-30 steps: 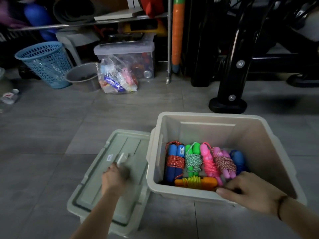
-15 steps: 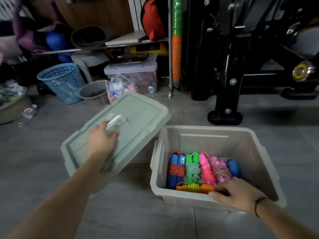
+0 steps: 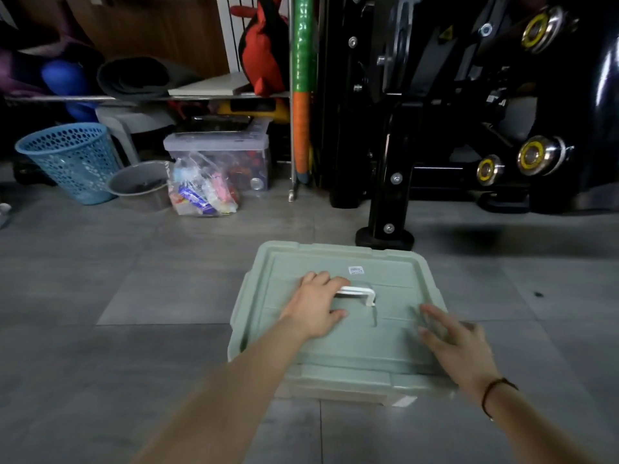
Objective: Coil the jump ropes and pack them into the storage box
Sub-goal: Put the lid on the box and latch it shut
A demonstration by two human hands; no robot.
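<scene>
The pale green lid lies flat on top of the storage box, whose cream wall shows only as a strip along the front. My left hand grips the white handle in the lid's middle. My right hand hovers, blurred, with fingers spread over the lid's right side; whether it touches is unclear. The coiled jump ropes are hidden under the lid.
Black exercise-machine frame stands right behind the box. At back left are a blue mesh basket, a grey bowl, a plastic bag of items, a clear bin and a metal shelf. Grey tiled floor surrounds the box.
My left hand carried the lid by its handle from the floor at the left, up and over, and set it on the box. My right hand left the box rim and now hovers over the lid.
</scene>
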